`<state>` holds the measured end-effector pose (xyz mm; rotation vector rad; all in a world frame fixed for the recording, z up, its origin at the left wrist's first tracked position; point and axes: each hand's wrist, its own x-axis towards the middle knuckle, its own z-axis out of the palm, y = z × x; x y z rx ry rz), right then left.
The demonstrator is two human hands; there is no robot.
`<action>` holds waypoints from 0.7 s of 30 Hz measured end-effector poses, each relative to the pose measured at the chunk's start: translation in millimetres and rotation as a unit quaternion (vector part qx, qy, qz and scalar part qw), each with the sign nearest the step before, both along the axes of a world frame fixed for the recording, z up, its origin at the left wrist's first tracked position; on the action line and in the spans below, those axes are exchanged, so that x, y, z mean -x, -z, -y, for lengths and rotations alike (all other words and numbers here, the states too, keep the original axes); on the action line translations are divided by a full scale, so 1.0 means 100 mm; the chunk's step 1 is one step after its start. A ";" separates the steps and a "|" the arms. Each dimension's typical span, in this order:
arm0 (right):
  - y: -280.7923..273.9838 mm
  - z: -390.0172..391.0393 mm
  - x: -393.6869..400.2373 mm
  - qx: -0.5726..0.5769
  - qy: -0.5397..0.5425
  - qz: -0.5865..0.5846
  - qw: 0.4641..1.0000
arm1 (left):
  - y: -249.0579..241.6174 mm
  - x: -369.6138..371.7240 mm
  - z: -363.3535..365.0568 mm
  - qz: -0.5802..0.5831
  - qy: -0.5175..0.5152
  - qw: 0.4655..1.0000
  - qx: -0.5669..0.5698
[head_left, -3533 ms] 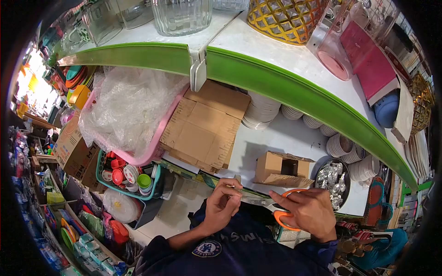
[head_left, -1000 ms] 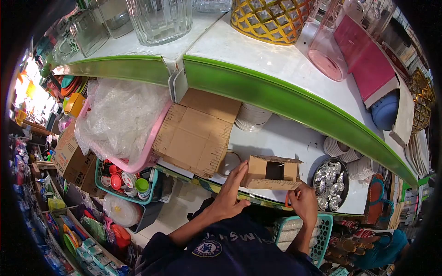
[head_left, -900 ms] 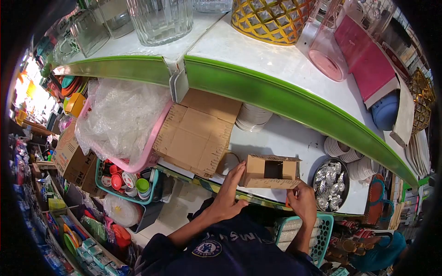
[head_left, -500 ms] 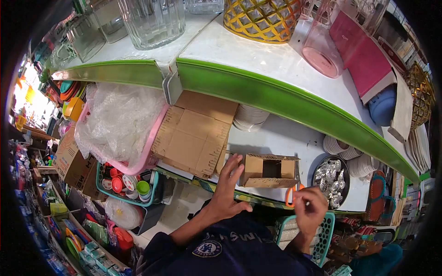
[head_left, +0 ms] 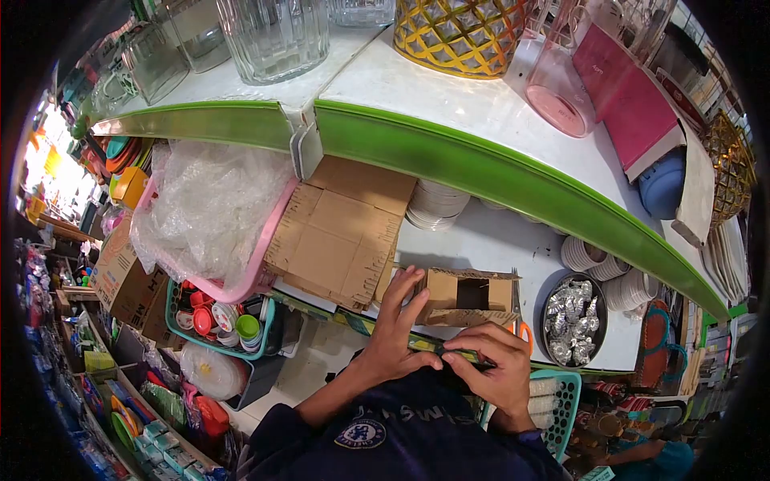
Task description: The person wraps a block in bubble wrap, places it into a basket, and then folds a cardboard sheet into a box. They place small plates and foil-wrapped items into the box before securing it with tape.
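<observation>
My left hand (head_left: pixel 393 341) is at the left side of a small open cardboard box (head_left: pixel 489 319), fingers stretched upward against or close to its wall. Its thumb points right. My right hand (head_left: pixel 499 367) is just below the box, thumb and forefinger pinched by the left thumb tip; a tiny dark spot shows there, too small to name. Scissors with orange handles (head_left: pixel 525 333) lie right of the box, partly hidden by my right hand. A round black dish (head_left: pixel 551 346) of crumpled silvery pieces stands farther right.
Flattened cardboard (head_left: pixel 337 240) and a pink basket (head_left: pixel 265 260) of bubble wrap lie to the left. The green-edged upper shelf (head_left: pixel 481 172) overhangs, holding glassware. White stacked dishes (head_left: pixel 437 207) stand behind the box. Below are teal baskets (head_left: pixel 571 413).
My right hand has moved left from beside the scissors to my left thumb, its fingertips now pinched there. My left hand and the box have stayed nearly still.
</observation>
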<state>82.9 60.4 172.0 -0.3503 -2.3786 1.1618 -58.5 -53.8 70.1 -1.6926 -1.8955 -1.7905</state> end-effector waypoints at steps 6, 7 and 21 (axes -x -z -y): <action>-0.03 -0.02 -0.01 -0.001 0.020 -0.003 1.000 | 0.01 0.01 -0.05 0.012 0.010 1.000 0.001; -0.02 -0.03 -0.02 -0.001 0.022 -0.004 1.000 | 0.02 0.01 -0.05 0.027 0.009 0.999 0.020; 0.11 -0.44 0.00 0.024 0.094 0.010 0.995 | -0.07 0.05 -0.17 0.070 -0.060 0.994 0.054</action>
